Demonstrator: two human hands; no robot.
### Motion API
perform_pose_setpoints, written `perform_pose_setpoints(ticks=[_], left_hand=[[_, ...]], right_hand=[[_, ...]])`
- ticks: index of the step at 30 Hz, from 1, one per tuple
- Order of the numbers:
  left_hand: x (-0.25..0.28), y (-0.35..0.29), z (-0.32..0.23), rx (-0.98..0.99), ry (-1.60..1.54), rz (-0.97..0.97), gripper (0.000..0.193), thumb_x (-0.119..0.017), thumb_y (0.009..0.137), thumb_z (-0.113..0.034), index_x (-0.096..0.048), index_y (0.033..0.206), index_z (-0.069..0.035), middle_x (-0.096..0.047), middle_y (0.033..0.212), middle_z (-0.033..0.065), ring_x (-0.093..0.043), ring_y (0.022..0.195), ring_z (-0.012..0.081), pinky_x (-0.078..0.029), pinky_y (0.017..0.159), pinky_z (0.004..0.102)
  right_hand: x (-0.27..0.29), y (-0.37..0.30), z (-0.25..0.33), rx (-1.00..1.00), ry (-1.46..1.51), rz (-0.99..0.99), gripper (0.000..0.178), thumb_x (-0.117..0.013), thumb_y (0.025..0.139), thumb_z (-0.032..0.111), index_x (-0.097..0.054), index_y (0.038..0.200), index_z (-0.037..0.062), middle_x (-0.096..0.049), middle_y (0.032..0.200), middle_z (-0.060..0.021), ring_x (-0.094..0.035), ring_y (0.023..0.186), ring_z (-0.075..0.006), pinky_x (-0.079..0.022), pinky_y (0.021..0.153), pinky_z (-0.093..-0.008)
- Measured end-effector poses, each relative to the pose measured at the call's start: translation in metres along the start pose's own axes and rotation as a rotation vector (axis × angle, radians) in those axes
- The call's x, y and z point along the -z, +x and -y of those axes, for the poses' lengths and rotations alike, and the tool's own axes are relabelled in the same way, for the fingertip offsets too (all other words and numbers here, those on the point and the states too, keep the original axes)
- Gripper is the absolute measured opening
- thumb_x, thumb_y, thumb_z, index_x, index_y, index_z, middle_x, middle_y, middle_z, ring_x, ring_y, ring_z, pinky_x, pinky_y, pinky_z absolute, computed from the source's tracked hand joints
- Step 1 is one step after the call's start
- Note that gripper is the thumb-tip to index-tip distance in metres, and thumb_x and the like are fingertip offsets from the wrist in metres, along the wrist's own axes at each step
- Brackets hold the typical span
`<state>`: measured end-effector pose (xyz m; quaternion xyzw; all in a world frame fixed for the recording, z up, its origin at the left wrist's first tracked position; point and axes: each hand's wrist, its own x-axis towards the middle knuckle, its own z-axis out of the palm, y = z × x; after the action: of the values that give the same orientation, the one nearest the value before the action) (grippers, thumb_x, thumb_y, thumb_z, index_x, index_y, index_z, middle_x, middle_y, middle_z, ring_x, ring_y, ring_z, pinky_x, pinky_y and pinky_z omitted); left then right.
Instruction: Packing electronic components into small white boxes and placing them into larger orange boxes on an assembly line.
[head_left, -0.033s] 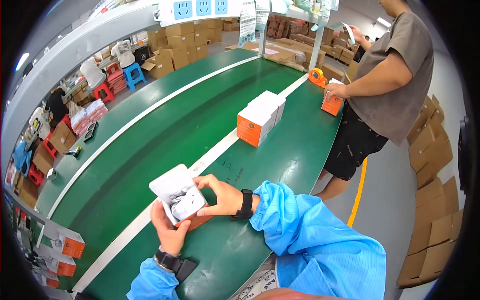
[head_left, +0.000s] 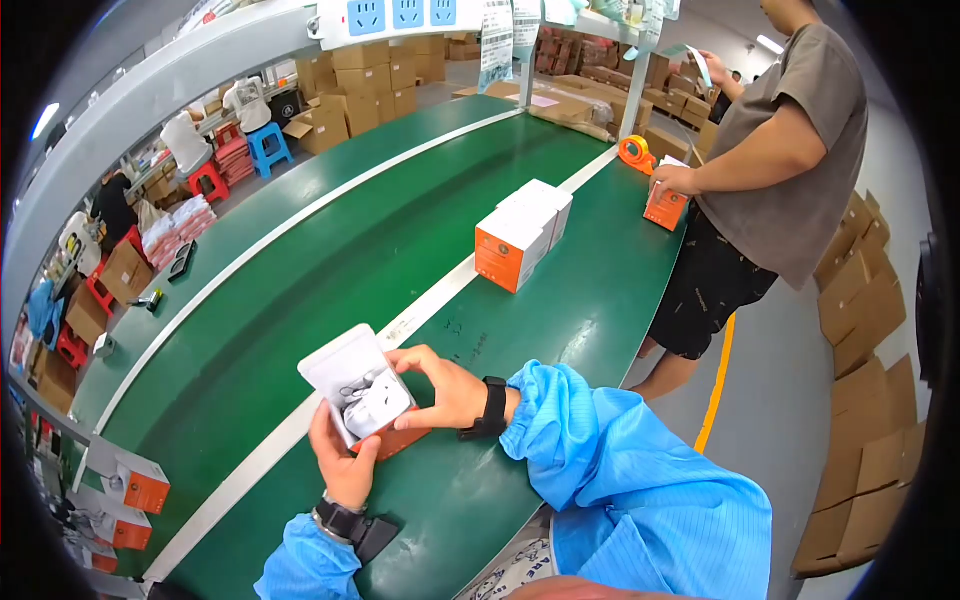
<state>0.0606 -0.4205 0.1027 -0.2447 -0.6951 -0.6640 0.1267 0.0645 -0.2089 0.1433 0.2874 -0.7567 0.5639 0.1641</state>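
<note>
Between my hands is a small white and orange carton (head_left: pixel 345 362), its lid flap raised. Inside lies a white rounded item (head_left: pixel 376 405) with what looks like a grey cord beside it; its kind is unclear. My left hand (head_left: pixel 345 465) grips the near left side of the carton, with the thumb at its front. On the other side my right hand (head_left: pixel 450 392) holds the right wall, thumb at the near corner and fingers over the far edge. Further along the bench stands a group of closed white and orange cartons (head_left: pixel 520 240).
A green bench (head_left: pixel 300 250) with white strips runs away from me. At far right a person (head_left: pixel 775 150) rests a hand on another carton (head_left: pixel 667 205), near an orange tape dispenser (head_left: pixel 636 154). More open cartons (head_left: pixel 140 485) sit at lower left. A metal frame (head_left: pixel 180 90) arches overhead.
</note>
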Motion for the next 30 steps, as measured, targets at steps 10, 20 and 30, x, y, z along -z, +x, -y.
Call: perform_pose_setpoints(ticks=[10, 20, 30], left_hand=[[-0.008, 0.018, -0.008, -0.332, 0.22, 0.075, 0.025, -0.07, 0.074, -0.01, -0.061, 0.097, -0.006, -0.042, 0.128, 0.0189, -0.038, 0.123, 0.0348, -0.033, 0.1, 0.044], [-0.013, 0.018, -0.026, -0.338, -0.063, 0.016, 0.027, -0.071, 0.07, -0.001, -0.055, 0.09, -0.008, -0.053, 0.105, 0.0102, -0.047, 0.109, 0.0316, -0.04, 0.091, 0.0432], [0.001, 0.024, -0.036, -0.478, 0.263, 0.159, 0.019, -0.067, 0.072, -0.001, -0.06, 0.088, -0.008, -0.057, 0.1, 0.0073, -0.05, 0.102, 0.0303, -0.041, 0.087, 0.0404]], right_hand=[[0.015, 0.004, -0.001, 0.226, -0.017, 0.042, 0.036, -0.075, 0.066, 0.006, -0.06, 0.099, 0.0047, -0.049, 0.121, -0.0182, -0.047, 0.115, -0.0333, -0.038, 0.096, -0.0415], [0.012, 0.008, 0.006, 0.275, -0.005, 0.032, 0.033, -0.074, 0.066, 0.004, -0.048, 0.087, 0.0057, -0.058, 0.109, -0.0161, -0.049, 0.114, -0.037, -0.041, 0.092, -0.0448], [0.017, 0.014, 0.013, 0.333, -0.133, 0.164, 0.021, -0.069, 0.069, 0.003, -0.062, 0.088, 0.0061, -0.059, 0.109, -0.0145, -0.051, 0.11, -0.0387, -0.043, 0.09, -0.0447]])
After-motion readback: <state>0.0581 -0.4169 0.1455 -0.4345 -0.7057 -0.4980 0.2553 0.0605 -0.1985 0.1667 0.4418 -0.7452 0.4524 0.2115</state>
